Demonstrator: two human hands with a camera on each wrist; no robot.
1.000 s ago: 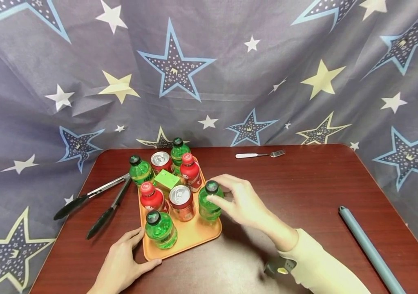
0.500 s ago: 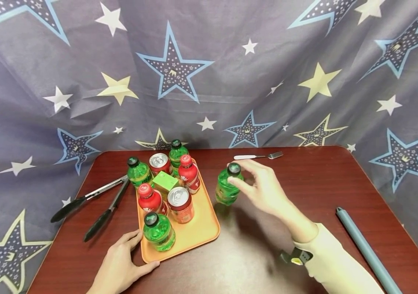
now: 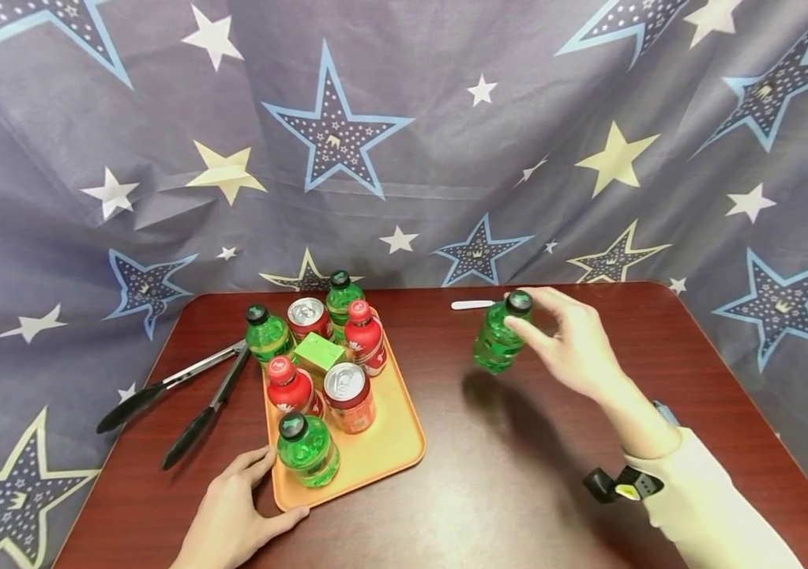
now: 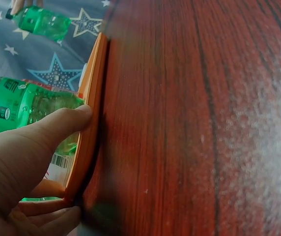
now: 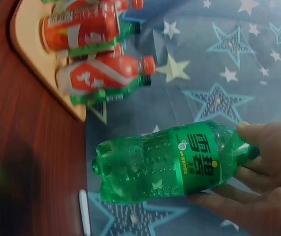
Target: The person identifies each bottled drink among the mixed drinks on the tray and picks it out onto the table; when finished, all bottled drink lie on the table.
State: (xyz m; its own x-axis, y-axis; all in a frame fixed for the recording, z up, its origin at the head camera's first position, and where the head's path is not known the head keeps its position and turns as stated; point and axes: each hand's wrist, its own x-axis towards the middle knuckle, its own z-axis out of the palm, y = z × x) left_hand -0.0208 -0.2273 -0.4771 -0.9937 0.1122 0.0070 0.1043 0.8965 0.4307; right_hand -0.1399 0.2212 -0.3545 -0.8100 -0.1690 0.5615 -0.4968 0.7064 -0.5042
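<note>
My right hand [image 3: 565, 336] grips a small green bottle [image 3: 496, 340] by its neck and cap, holding it tilted in the air above the dark red table [image 3: 553, 474], right of the orange tray [image 3: 385, 454]. The right wrist view shows that green bottle [image 5: 175, 162] in my fingers [image 5: 258, 167]. My left hand [image 3: 233, 514] holds the tray's near left corner, thumb on the rim [image 4: 89, 128]. On the tray stand green bottles [image 3: 307, 446], red bottles [image 3: 292, 385], two red cans [image 3: 349, 395] and a green box [image 3: 320, 352].
Black tongs [image 3: 176, 387] lie left of the tray. A fork [image 3: 475, 304] lies at the table's far edge behind the lifted bottle. A grey-blue rod [image 3: 663, 411] shows at the right behind my forearm. A star-patterned cloth [image 3: 404, 134] hangs behind.
My right hand lifted the green bottle off the tray's right side and carried it right and away, over the table. The left hand stayed on the tray corner.
</note>
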